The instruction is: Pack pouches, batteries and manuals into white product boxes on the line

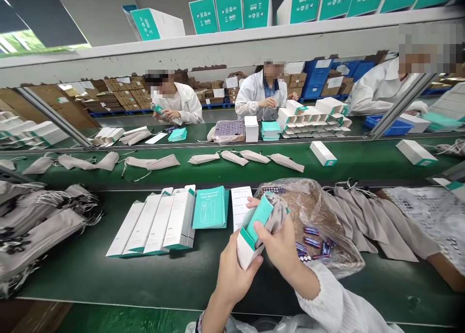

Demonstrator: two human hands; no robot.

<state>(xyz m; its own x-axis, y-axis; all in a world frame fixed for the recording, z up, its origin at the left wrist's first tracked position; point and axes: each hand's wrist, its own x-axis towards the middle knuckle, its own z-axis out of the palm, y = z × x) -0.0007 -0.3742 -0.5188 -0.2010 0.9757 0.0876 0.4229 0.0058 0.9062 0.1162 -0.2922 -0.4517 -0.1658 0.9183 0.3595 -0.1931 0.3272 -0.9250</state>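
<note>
In front of me my left hand (231, 267) is wrapped round a white and teal carton (246, 253), its open end tilted up and away from me. My right hand (283, 248) grips a bent teal booklet (262, 213) together with a grey drawstring pouch (276, 218), right at the carton's open end. The lower part of the booklet appears to be inside the carton. Just right of my hands lies a clear plastic bag (329, 217) with blue batteries (311, 242). Behind them is a printed white sheet (240, 202).
Several cartons (156, 221) and teal user manuals (209, 208) lie to the left. Grey pouches are heaped at far left (39, 231) and fanned out at right (378, 217). Beyond, a green conveyor (163, 175) carries pouches and cartons. Co-workers (256, 96) sit opposite, under a shelf (232, 50).
</note>
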